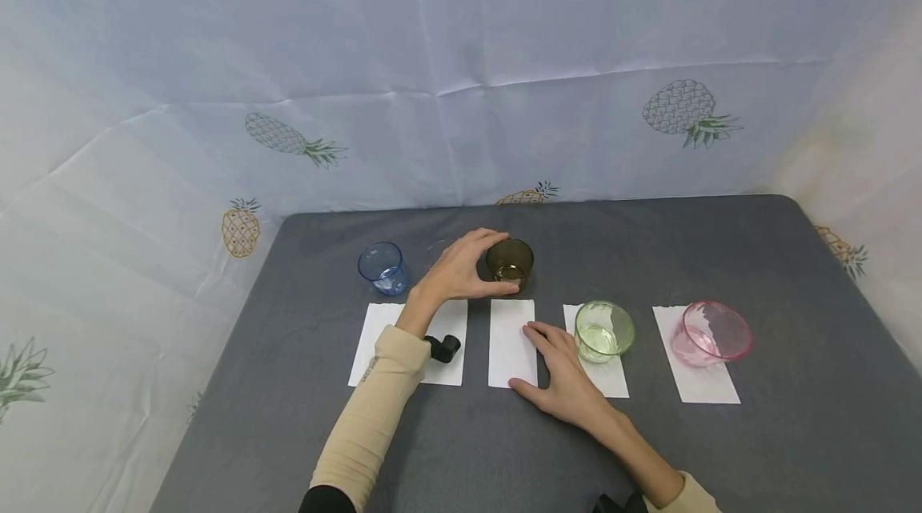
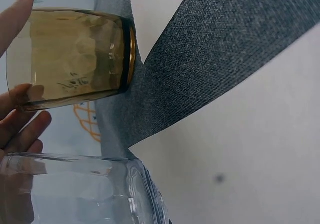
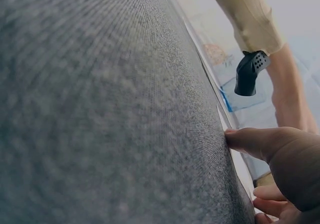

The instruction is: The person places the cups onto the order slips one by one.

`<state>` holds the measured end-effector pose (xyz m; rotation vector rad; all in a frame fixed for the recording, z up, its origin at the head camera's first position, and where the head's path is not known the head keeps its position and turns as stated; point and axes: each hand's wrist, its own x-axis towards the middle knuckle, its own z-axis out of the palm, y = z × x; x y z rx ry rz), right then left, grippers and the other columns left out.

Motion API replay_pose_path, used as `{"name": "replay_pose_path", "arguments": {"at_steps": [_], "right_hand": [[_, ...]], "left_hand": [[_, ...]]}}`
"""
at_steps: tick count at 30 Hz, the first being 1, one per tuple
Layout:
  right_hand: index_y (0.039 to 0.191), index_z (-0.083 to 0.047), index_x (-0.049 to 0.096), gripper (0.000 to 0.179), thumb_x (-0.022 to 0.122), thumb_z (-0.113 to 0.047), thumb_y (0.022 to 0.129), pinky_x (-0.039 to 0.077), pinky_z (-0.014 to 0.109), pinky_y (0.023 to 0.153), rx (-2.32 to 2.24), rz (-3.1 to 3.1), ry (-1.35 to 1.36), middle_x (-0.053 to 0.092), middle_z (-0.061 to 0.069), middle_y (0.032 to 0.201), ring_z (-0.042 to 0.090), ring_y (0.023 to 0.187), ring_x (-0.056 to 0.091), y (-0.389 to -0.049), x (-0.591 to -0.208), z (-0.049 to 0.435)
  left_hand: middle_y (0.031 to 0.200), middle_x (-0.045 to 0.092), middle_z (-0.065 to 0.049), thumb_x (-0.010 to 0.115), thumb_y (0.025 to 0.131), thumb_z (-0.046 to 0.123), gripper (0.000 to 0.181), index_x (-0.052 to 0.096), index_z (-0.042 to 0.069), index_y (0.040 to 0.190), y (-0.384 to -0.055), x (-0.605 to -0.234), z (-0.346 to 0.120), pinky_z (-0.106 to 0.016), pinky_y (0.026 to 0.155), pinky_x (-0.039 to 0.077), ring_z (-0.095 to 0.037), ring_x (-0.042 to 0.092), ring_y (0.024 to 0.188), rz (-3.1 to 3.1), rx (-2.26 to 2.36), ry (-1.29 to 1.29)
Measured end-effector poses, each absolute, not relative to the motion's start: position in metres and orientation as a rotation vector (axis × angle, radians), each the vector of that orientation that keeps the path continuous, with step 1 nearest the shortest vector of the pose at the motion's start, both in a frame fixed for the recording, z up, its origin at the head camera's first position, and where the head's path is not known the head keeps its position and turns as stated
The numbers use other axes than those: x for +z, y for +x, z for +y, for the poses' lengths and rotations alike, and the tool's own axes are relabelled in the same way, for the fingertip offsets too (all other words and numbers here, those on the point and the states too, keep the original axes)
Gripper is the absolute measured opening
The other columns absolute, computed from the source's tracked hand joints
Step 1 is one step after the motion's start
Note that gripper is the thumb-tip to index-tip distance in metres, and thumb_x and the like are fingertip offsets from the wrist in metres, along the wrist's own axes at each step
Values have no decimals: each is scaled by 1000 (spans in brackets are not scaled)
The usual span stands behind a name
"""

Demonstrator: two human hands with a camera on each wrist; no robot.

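My left hand (image 1: 464, 269) spans a brown glass (image 1: 510, 263) at the back of the table, with the thumb on one side and fingers on the other. Up close in the left wrist view, the thumb and fingertips meet the amber wall of the glass near its rim. A clear glass (image 2: 75, 189) stands beside it, mostly hidden behind the hand in the head view. My right hand (image 1: 565, 377) rests with spread fingers on the right edge of a white paper sheet (image 1: 512, 345), thumb near its lower edge.
A blue glass (image 1: 383, 269) stands at the back left. To the right, a green glass (image 1: 603, 333) and a pink glass (image 1: 709, 334) stand on paper sheets. More white paper (image 1: 367, 341) lies under the left forearm. A pineapple-print cloth (image 1: 461, 57) hangs behind the grey table (image 1: 792, 273).
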<state>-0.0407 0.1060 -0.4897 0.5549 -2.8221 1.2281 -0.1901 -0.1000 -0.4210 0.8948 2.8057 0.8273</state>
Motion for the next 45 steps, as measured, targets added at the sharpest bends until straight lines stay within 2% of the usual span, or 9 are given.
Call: {"name": "replay_pose_path", "arguments": {"at_steps": [10, 21, 27, 32, 39, 45], "right_hand": [[143, 6, 54, 76, 86, -25, 81, 36, 65, 114, 1236, -2847, 534, 52, 22, 147, 43, 139, 42, -41, -487, 105], [142, 7, 54, 77, 87, -24, 80, 36, 65, 113, 1222, -2837, 546, 53, 22, 146, 43, 138, 43, -41, -487, 105], [142, 7, 54, 77, 87, -24, 80, 37, 64, 112, 1225, -2845, 546, 53, 23, 146, 43, 138, 43, -40, -488, 105], [142, 7, 54, 76, 86, -24, 80, 38, 64, 112, 1229, -2843, 547, 52, 23, 146, 43, 138, 42, -40, -489, 105], [142, 7, 54, 76, 87, -24, 80, 38, 65, 111, 1231, -2831, 549, 53, 23, 145, 43, 137, 43, -39, -489, 106], [142, 7, 54, 76, 86, -24, 81, 37, 65, 112, 1236, -2835, 550, 52, 23, 146, 44, 138, 42, -40, -488, 106]], "left_hand": [[148, 55, -7, 84, 80, 49, 82, 54, 14, 148, -191, -420, -100, -56, 111, 47, -31, 54, 137, 2817, 847, 872], [150, 55, -8, 84, 79, 50, 83, 54, 14, 148, -190, -419, -100, -57, 114, 44, -32, 52, 139, 2822, 830, 856], [148, 55, -6, 85, 79, 48, 81, 55, 15, 147, -189, -421, -101, -55, 111, 48, -30, 55, 136, 2801, 894, 830], [145, 57, -5, 88, 78, 42, 81, 55, 14, 146, -189, -422, -103, -50, 110, 50, -27, 56, 134, 2761, 1048, 846], [145, 57, -7, 91, 76, 36, 82, 55, 9, 146, -188, -416, -103, -50, 111, 49, -27, 56, 134, 2729, 1175, 938], [143, 56, -10, 91, 78, 28, 80, 54, 5, 146, -186, -415, -100, -45, 108, 52, -25, 60, 126, 2663, 1262, 986]]}}
